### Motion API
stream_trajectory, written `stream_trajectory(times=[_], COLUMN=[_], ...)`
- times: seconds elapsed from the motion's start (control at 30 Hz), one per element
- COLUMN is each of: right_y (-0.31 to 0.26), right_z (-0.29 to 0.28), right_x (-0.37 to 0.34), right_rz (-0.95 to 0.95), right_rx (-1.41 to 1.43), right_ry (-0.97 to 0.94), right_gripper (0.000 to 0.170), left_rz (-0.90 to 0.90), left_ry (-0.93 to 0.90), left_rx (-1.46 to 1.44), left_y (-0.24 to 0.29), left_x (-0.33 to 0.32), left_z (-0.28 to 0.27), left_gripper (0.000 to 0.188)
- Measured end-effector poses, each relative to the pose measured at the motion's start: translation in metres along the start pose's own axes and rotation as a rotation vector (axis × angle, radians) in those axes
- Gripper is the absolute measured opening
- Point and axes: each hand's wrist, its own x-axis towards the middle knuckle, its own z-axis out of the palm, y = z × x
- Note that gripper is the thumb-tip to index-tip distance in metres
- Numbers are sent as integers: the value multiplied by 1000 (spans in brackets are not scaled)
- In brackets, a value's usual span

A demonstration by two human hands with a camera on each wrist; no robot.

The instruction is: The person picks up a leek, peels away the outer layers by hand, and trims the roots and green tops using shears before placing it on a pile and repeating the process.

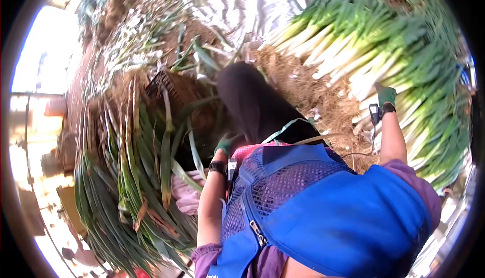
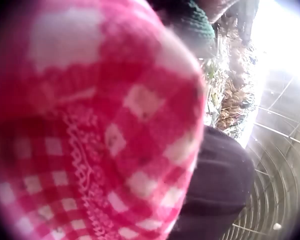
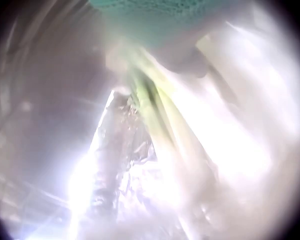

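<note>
My right hand [image 1: 386,95], in a green glove with bare fingertips, is over the white stalks of peeled green onions [image 1: 348,51] laid in a long row at the right. In the right wrist view, a pale green onion stalk [image 3: 152,107] runs out from between its blurred thumb and fingers. Beside the dark-trousered knee [image 1: 247,91], my left hand [image 1: 228,142] wears a matching glove. The left wrist view is mostly covered by pink checked cloth [image 2: 140,130]; the green glove [image 2: 200,25] shows only at the top, its fingers largely hidden.
Unpeeled green onions [image 1: 136,177] with long dark leaves stand roots-up on the left. Brown roots [image 1: 313,93] are heaped between the knee and the peeled row. A white sheet [image 1: 247,5] lies ahead; loose peelings [image 1: 146,40] litter the ground. A cable [image 1: 361,153] trails near the right wrist.
</note>
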Motion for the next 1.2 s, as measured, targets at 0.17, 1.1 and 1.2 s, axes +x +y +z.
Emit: stream_trajectory(times=[0.17,1.1,1.2], right_y=[-114,-492,-462], right_z=[-62,69,141], right_x=[-74,-534,-538], right_rz=[-148,-1423,-1393], right_rx=[29,127,-75], right_ry=[68,-988,-1081], right_gripper=[78,89,95], left_rz=[527,325,154], left_ry=[-351,353,71], left_rx=[1024,-187,54], left_y=[-71,57,31], left_x=[50,-124,-116], left_z=[-36,-38,-64], left_gripper=[36,31,33])
